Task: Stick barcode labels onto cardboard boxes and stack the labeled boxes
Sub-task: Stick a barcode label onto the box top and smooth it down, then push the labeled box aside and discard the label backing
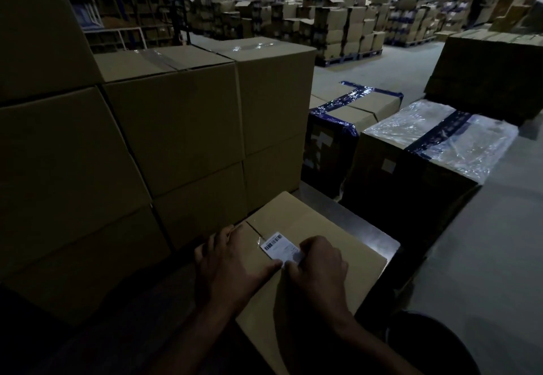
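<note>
Dim warehouse light falls on a closed cardboard box [320, 245] lying directly under my hands, its taped centre seam running away from me. It sits on a metal surface whose bare edge shows just past its far right corner; I cannot tell what that surface is.

My left hand [232, 263] lies on the box top, fingers spread toward the far edge, thumb stretched right until it touches the near corner of a white barcode label [279, 246]. My right hand [318, 263] is curled, fingertips bent down onto the label's right end; whether this grip pinches the label or only presses it I cannot tell. The label lies between the two hands, on the box top beside the seam, barcode end pointing away from me.

Just beyond my left hand, a wall of plain taped boxes [176, 128] rises in stacked rows. Beyond my right hand stand two lower boxes: one banded with dark blue tape [349, 110], and one with clear plastic film [440, 134] over its top.

Farther off, across a grey floor [390, 69], pallets carry many more stacked cartons [343, 28]. Dark shelving [123, 1] fills the far left, and a person [477, 7] stands among cartons at the far right.
</note>
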Motion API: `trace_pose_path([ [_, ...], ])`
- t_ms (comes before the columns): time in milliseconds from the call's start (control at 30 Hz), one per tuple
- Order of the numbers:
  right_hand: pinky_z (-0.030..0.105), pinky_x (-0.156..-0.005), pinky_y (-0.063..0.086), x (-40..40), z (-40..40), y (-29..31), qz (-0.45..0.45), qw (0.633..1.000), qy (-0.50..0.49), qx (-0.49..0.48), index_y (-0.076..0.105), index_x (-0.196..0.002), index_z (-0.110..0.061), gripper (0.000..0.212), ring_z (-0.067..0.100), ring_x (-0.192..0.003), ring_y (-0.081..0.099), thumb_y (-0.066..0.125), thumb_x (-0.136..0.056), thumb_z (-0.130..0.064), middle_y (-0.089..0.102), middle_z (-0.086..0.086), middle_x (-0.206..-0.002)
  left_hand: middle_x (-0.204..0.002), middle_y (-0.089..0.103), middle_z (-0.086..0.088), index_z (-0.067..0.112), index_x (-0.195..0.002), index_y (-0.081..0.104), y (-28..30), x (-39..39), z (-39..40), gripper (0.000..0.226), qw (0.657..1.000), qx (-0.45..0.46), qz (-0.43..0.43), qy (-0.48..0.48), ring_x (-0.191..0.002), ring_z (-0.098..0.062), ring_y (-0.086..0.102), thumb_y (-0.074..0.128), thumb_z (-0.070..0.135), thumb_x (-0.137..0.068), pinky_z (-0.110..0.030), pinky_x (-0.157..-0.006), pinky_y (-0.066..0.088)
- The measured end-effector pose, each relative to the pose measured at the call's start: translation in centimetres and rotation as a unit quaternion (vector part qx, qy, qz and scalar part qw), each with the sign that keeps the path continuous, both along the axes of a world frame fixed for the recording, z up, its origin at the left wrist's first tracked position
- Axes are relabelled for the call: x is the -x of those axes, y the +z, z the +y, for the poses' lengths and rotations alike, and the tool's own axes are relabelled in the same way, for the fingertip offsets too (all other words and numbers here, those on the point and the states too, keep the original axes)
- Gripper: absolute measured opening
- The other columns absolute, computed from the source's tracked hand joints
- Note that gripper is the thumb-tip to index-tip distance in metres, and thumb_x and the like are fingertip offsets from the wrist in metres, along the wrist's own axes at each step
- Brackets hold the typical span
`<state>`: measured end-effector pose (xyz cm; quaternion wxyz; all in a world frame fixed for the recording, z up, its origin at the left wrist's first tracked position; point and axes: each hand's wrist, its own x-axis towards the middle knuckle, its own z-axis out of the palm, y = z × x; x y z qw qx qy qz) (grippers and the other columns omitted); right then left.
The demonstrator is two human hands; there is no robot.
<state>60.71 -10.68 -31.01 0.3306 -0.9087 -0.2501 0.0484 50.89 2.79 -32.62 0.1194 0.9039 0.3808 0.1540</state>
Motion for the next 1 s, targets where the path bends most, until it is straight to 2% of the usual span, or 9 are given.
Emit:
trace_pose_path([
  [100,0.04,-0.098,0.037,-2.0,0.6,0.7,0.132,0.991,0.005,-0.033,0.048,-0.107,-0.029,0.038,0.015,-0.104,0.057,0.073,-0.078,-0.029,0.059,-0.012,-0.1,-0.151,0.039,0.008,0.036,-0.149,0.032,-0.3,0.0,0.2,0.116,1.0,-0.004,0.007,0.0,-0.136,-0.015,0.036,0.026,0.105,-0.056,-0.042,-0.112,0.026],
  [167,0.051,-0.094,0.047,-2.4,0.5,0.7,0.187,0.979,0.032,-0.076,0.047,-0.106,-0.029,0.037,0.014,-0.093,0.063,0.072,-0.08,-0.024,0.06,-0.013,-0.091,-0.15,0.04,0.009,0.036,-0.149,0.034,-0.4,0.0,0.3,0.119,1.0,-0.006,0.004,0.0,-0.135,-0.015,0.038,0.023,0.107,-0.055,-0.043,-0.112,0.028],
  [267,0.043,-0.084,0.054,-2.7,0.4,0.7,0.16,0.983,0.075,-0.049,0.05,-0.103,-0.03,0.028,0.01,-0.085,0.065,0.069,-0.083,-0.03,0.06,-0.014,-0.087,-0.149,0.042,0.01,0.036,-0.148,0.037,-0.2,-0.1,0.2,0.121,1.0,-0.013,-0.004,-0.006,-0.133,-0.015,0.04,0.009,0.106,-0.054,-0.043,-0.11,0.03],
  [367,0.035,-0.071,0.055,-3.0,0.3,1.0,0.149,0.98,0.129,-0.024,0.06,-0.082,-0.026,0.013,0.007,-0.071,0.065,0.062,-0.09,-0.036,0.066,-0.008,-0.077,-0.149,0.043,0.01,0.036,-0.147,0.039,-0.7,0.0,0.5,0.094,1.0,-0.017,-0.016,-0.01,-0.134,-0.013,0.039,0.009,0.089,-0.076,-0.041,-0.111,0.027],
  [433,0.036,-0.071,0.058,-3.4,-0.5,1.6,0.27,0.945,0.145,-0.118,0.066,-0.087,-0.021,0.015,0.012,-0.073,0.069,0.062,-0.093,-0.034,0.071,-0.001,-0.081,-0.148,0.045,0.008,0.035,-0.147,0.041,-1.2,-0.1,0.7,0.08,1.0,-0.009,-0.018,-0.012,-0.132,-0.013,0.041,0.009,0.077,-0.086,-0.041,-0.111,0.027],
  [533,0.033,-0.068,0.054,-4.1,-2.5,2.9,0.441,0.84,0.144,-0.282,0.067,-0.097,-0.009,0.02,0.021,-0.078,0.069,0.062,-0.093,-0.028,0.071,0.007,-0.089,-0.141,0.053,0.006,0.032,-0.141,0.051,-1.3,-0.6,1.5,0.072,0.999,-0.022,-0.025,-0.003,-0.125,-0.016,0.048,0.024,0.071,-0.087,-0.043,-0.106,0.03],
  [733,0.029,-0.069,0.053,-4.0,-5.3,2.1,0.379,0.869,0.117,-0.296,0.068,-0.092,-0.016,0.014,0.018,-0.083,0.069,0.065,-0.09,-0.029,0.073,0.003,-0.092,-0.137,0.057,-0.001,0.025,-0.135,0.059,-0.6,-1.6,2.8,0.072,0.999,-0.012,-0.029,-0.012,-0.125,-0.023,0.049,0.034,0.069,-0.083,-0.045,-0.108,0.028],
  [867,0.025,-0.063,0.051,-4.7,-7.6,2.0,0.35,0.878,0.084,-0.315,0.068,-0.094,-0.01,0.008,0.014,-0.077,0.07,0.064,-0.09,-0.017,0.075,0.002,-0.089,-0.125,0.062,-0.01,0.013,-0.12,0.067,-0.2,-2.6,1.0,0.042,0.997,-0.038,-0.068,-0.02,-0.117,-0.031,0.052,0.073,0.037,-0.086,-0.05,-0.102,0.04],
  [1000,0.026,-0.064,0.053,-6.4,-10.9,1.1,0.364,0.858,0.014,-0.361,0.067,-0.096,-0.007,0.012,0.019,-0.083,0.071,0.069,-0.085,-0.009,0.074,0.007,-0.092,-0.127,0.056,0.001,0.023,-0.126,0.06,1.2,-4.6,-5.4,0.043,0.987,0.023,-0.122,-0.099,-0.118,-0.021,0.048,0.066,0.04,-0.087,-0.04,-0.096,0.046],
])
